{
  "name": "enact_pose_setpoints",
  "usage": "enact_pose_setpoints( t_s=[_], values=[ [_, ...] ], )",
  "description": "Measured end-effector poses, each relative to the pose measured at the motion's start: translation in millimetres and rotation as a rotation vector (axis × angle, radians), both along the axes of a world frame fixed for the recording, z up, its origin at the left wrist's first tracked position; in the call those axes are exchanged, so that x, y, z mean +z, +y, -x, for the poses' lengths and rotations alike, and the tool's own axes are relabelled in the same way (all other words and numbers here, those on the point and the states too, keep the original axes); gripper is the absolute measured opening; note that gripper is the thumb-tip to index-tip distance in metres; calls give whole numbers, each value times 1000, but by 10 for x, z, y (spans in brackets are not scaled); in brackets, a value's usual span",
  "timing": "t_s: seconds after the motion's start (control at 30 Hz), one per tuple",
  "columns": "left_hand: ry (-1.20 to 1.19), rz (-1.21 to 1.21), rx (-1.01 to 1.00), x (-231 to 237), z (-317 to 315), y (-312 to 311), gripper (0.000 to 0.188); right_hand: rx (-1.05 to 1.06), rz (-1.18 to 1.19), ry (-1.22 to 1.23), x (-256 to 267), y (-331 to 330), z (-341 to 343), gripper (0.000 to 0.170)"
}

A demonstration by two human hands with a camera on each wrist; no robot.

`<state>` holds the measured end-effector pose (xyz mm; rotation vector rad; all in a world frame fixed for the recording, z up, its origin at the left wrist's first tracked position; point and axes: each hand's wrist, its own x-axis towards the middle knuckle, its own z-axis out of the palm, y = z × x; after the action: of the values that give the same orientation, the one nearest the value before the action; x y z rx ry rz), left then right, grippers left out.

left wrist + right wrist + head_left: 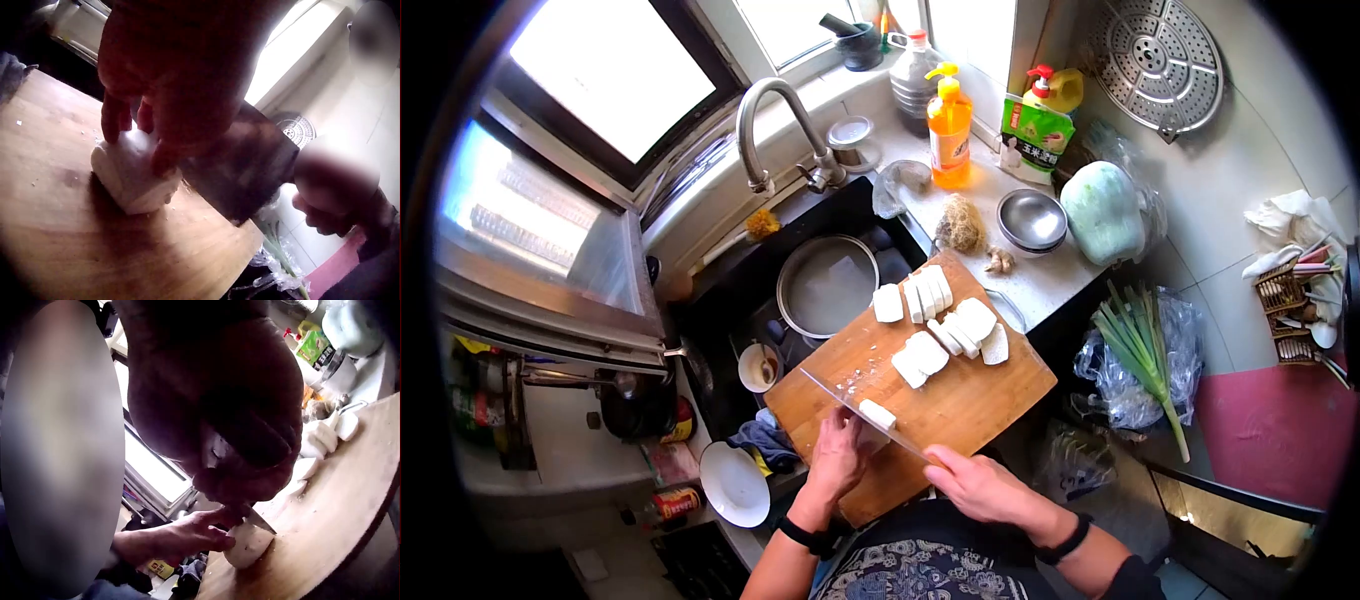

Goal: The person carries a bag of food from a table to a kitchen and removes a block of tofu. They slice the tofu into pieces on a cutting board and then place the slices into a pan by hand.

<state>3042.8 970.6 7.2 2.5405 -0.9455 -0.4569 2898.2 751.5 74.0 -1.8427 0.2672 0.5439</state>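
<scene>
My left hand [837,455] holds a white, peeled vegetable chunk [128,178] down on the wooden cutting board [990,395], fingertips on its top and side. A cleaver [247,165] is in my right hand [975,485], the fingers wrapped round its handle. Seen from the head, its blade is nearly edge-on and runs right beside the left fingers at the chunk. A white piece [878,413] shows on the far side of the blade. Several white slices [930,293] and cut pieces [922,358] lie in groups toward the board's far end, with small crumbs nearer the blade.
The board bridges the black sink [710,290], where a metal pot [785,290] stands under the faucet [750,130]. On the counter are an orange soap bottle [949,135], metal bowls [1032,220], ginger [999,261] and a large pale gourd [1102,213]. Leeks [1140,345] lie at right.
</scene>
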Motion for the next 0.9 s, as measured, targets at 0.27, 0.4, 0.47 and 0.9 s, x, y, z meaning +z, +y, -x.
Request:
enact_pose_setpoints(
  t_s=[0.27,0.4,0.47,0.9],
  values=[
    [43,4,33,43,-8,-24,53,-12,42,42,78,-46,186,31],
    [39,-4,30,54,0,-17,53,-13,-43,110,90,-108,62,29],
    [20,-2,30,59,7,-30,52,-13,-37,88,-153,6,-94,28],
    [4,30,51,41,43,-35,50,-48,98,-36,-301,154,-47,27]
  ],
)
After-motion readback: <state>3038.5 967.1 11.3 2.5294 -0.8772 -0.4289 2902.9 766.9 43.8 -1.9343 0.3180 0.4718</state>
